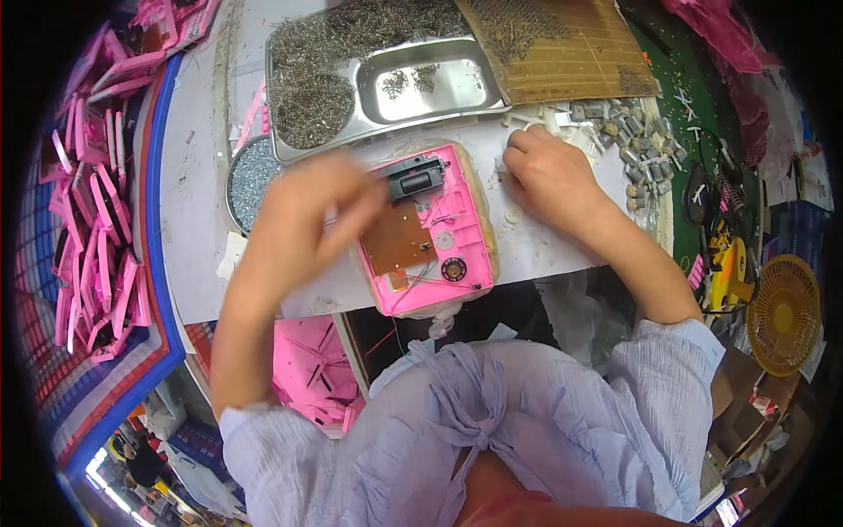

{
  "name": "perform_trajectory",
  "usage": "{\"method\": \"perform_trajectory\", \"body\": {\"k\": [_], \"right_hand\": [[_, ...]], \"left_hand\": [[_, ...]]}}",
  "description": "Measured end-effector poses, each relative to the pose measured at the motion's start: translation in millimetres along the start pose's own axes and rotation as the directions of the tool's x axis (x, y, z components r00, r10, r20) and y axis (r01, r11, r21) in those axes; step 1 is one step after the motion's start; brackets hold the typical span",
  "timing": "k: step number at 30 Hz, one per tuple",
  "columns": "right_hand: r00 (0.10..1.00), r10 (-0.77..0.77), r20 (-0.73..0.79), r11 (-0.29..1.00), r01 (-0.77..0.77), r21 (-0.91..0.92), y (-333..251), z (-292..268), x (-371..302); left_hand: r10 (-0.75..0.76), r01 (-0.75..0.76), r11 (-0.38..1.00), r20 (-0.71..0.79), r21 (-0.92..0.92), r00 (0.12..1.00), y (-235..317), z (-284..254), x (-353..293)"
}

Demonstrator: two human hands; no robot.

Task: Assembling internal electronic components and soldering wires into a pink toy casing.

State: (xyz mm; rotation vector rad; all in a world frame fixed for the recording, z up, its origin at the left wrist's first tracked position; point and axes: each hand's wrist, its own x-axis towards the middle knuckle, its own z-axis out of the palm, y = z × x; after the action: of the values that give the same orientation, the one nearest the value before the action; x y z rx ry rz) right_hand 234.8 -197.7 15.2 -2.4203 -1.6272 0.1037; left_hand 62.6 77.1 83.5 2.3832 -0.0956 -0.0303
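Over the pink casing [443, 230], the blurred left hand [303, 211] seems loosely open; the right hand [549, 171] curls on small white parts [562, 119].

A small assembly workshop, it seems: a white worktop [198, 176] carries a steel tray [386, 79] heaped with tiny metal springs or screws, too small to tell which, a pile of grey parts [637, 140], and an open pink plastic casing [430, 228], with a bin of matching pink shells [92, 202] alongside.
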Motion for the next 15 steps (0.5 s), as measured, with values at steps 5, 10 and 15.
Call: {"method": "perform_trajectory", "body": {"k": [5, 10, 15], "right_hand": [[0.999, 0.026, 0.036, 1.0, -0.026, 0.002, -6.5, 1.6, -0.9], [0.994, 0.098, 0.044, 0.952, -0.106, 0.287, 0.0, -21.7, -11.1], [0.994, 0.106, 0.021, 0.913, -0.105, 0.394, 2.9, -32.3, -13.0]], "left_hand": [[-0.189, 0.168, 0.744, -0.037, 0.647, 0.981, -32.6, 33.7, 129.2], [0.028, 0.083, 0.924, -0.284, 0.373, 0.958, -24.8, 13.8, 141.0], [-0.048, 0.123, 0.913, -0.197, 0.389, 0.979, -21.7, 5.0, 131.6]]}}
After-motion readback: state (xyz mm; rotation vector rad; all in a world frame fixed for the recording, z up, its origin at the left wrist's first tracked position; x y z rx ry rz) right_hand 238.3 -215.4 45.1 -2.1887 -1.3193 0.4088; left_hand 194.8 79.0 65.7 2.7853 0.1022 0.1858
